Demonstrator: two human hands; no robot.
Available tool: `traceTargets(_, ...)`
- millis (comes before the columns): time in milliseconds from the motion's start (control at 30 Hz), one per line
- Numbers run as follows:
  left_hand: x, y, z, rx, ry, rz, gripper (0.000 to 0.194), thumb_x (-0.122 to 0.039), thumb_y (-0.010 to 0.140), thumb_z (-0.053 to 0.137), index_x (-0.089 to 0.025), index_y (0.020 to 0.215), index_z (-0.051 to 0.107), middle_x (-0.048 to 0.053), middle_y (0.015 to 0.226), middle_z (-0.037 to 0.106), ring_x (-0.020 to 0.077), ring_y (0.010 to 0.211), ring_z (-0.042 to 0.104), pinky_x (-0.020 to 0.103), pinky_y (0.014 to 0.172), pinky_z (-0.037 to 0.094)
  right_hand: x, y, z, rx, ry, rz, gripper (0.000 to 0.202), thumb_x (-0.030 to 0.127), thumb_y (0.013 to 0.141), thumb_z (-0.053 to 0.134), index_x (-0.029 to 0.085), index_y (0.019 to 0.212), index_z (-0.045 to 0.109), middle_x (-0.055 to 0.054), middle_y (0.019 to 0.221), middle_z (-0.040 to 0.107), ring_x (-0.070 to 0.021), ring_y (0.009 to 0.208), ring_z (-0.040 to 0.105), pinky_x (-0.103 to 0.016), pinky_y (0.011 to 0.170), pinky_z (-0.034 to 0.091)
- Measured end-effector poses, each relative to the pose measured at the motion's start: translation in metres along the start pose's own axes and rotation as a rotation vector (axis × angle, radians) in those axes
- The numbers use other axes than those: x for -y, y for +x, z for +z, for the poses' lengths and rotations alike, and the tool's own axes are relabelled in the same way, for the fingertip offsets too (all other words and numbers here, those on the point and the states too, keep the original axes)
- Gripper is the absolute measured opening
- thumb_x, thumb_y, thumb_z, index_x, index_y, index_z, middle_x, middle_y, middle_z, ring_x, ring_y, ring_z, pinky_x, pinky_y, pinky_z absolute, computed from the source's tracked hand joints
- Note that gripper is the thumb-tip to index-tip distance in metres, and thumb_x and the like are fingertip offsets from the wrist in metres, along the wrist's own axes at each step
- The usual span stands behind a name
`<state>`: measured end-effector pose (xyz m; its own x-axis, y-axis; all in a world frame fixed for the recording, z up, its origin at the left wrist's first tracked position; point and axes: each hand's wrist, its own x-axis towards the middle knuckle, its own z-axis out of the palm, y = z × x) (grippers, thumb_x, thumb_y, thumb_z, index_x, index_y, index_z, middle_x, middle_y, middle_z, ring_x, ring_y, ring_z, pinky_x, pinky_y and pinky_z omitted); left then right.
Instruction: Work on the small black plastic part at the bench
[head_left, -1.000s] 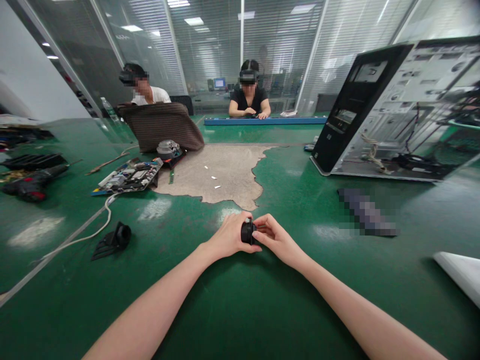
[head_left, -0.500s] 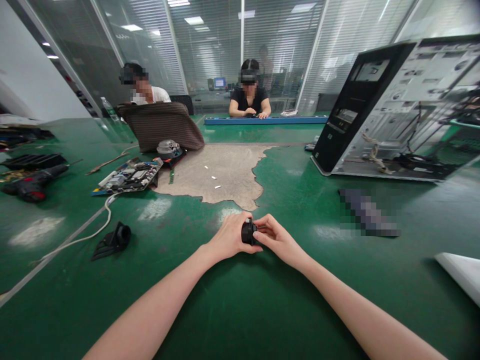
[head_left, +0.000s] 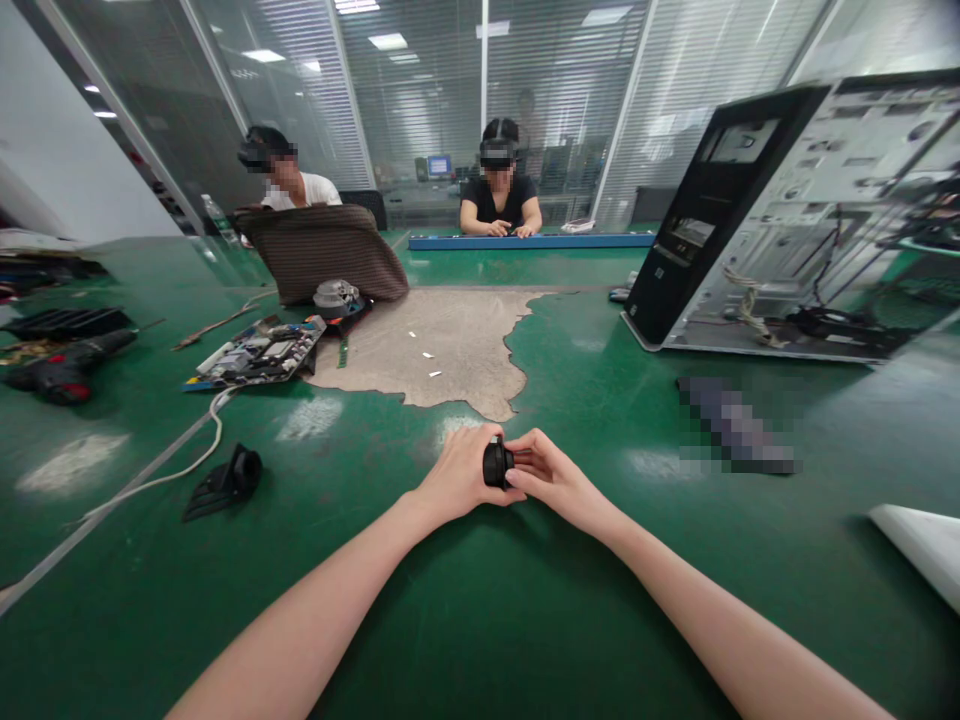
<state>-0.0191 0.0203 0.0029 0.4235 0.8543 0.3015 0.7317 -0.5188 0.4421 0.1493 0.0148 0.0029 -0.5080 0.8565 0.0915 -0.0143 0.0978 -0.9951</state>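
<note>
A small black cylindrical part [head_left: 495, 466], ribbed or stepped along its side, is held just above the green tabletop. My left hand [head_left: 452, 468] wraps round it from the left, with the thumb below and the fingers over the top. From the right, my right hand [head_left: 556, 484] pinches its end between thumb and fingertips. The part's exact kind cannot be made out, since fingers cover much of it. A black bracket with a round collar [head_left: 229, 478] lies to the left of my hands.
Beyond my hands is a bare patch [head_left: 465, 350] with white scraps. At left are a circuit board [head_left: 259, 352], a power drill [head_left: 71, 368] and a white cable [head_left: 214, 440]. An opened computer case [head_left: 750, 220] stands at right. Two people sit across the table.
My right fingertips have shifted slightly at the end of the black part; my left hand keeps its place. The person opposite has moved a hand.
</note>
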Motion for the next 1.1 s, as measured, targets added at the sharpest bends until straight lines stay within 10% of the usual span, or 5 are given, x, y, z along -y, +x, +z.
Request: traceTargets(1100,-0.0012,-0.0005,-0.0010,0.013,-0.004,-0.007,0.064,-0.046,0.055,0.067,-0.020,0.105,0.037,0.003,0.091,0.052,0.0222,0.082,0.048,0.033,0.072,0.034,0.0010,0.0011,-0.0011,-0.003,-0.012,0.008,0.021,0.028,0.075,0.058,0.021,0.090,0.045,0.000,0.090,0.053,-0.0138,0.088,0.056,-0.034,0.085,0.043)
